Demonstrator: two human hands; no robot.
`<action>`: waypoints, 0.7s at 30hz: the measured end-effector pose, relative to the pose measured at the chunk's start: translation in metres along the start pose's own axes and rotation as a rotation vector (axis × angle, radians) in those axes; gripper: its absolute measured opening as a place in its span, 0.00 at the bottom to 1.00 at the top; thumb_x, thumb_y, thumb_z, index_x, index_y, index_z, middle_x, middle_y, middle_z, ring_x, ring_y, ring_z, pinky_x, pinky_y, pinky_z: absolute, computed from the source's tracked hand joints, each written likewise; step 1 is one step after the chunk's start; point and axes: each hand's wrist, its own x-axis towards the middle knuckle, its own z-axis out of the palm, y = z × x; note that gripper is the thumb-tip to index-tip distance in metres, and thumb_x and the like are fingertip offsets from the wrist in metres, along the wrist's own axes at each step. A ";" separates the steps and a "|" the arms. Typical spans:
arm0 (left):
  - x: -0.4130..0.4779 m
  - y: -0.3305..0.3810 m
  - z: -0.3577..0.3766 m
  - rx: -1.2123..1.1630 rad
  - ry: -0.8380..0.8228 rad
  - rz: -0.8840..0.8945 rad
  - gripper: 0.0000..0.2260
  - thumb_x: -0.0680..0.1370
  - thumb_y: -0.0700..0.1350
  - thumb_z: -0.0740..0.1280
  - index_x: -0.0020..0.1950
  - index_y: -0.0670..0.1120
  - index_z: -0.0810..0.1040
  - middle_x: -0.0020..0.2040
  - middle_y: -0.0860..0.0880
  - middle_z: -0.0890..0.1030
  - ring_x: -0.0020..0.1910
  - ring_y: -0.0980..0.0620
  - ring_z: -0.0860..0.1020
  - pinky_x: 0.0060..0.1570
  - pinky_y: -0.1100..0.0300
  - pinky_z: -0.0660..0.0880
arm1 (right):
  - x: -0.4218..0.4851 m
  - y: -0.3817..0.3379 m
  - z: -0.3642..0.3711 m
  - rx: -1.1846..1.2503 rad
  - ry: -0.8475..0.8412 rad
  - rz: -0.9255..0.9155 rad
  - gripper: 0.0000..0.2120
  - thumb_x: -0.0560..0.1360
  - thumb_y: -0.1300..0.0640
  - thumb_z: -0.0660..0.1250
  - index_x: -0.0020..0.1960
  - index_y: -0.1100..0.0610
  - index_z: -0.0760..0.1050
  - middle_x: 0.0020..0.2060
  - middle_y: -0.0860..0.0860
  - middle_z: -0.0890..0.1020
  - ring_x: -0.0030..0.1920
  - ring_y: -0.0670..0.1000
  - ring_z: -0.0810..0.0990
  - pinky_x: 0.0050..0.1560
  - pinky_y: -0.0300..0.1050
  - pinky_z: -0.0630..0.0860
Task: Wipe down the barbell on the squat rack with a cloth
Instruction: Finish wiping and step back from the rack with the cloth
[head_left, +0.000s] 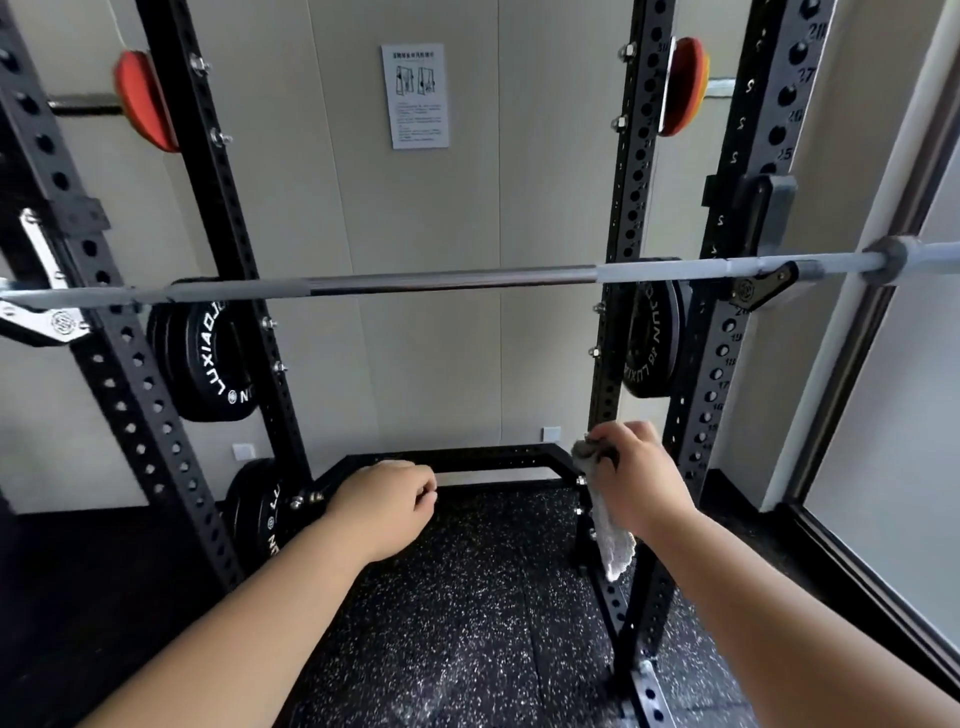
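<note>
Barbell (452, 283) rests on rack (631, 208); fingers of right hand (636, 478) clutch cloth (615, 551); left hand (387, 506) fingers loosely curled, empty.

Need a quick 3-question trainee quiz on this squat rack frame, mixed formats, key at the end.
1. True or false: the cloth touches the barbell.
2. Which hand grips the cloth? A. left B. right C. both
3. Fill in: the left hand holds ____.
Key: 1 false, the cloth hangs well below the barbell. 2 B, the right hand. 3 nothing.
</note>
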 end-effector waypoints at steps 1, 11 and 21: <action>-0.011 0.001 0.005 -0.006 -0.022 -0.008 0.09 0.83 0.55 0.60 0.55 0.57 0.79 0.52 0.59 0.79 0.52 0.55 0.77 0.52 0.53 0.78 | -0.014 0.001 0.003 0.003 -0.008 -0.012 0.16 0.80 0.57 0.63 0.64 0.44 0.76 0.62 0.45 0.73 0.56 0.49 0.78 0.54 0.43 0.76; -0.100 -0.004 0.000 -0.021 -0.143 -0.042 0.11 0.84 0.57 0.60 0.61 0.58 0.78 0.59 0.58 0.75 0.53 0.55 0.76 0.54 0.53 0.78 | -0.116 -0.019 -0.008 0.049 0.033 0.037 0.09 0.78 0.57 0.67 0.56 0.46 0.78 0.43 0.40 0.83 0.38 0.37 0.77 0.33 0.34 0.70; -0.243 -0.020 -0.018 -0.065 -0.211 -0.024 0.11 0.84 0.56 0.58 0.60 0.60 0.79 0.56 0.60 0.76 0.53 0.58 0.76 0.54 0.54 0.78 | -0.245 -0.065 0.005 -0.013 0.037 0.031 0.10 0.80 0.54 0.67 0.58 0.43 0.79 0.54 0.43 0.75 0.45 0.45 0.75 0.38 0.37 0.69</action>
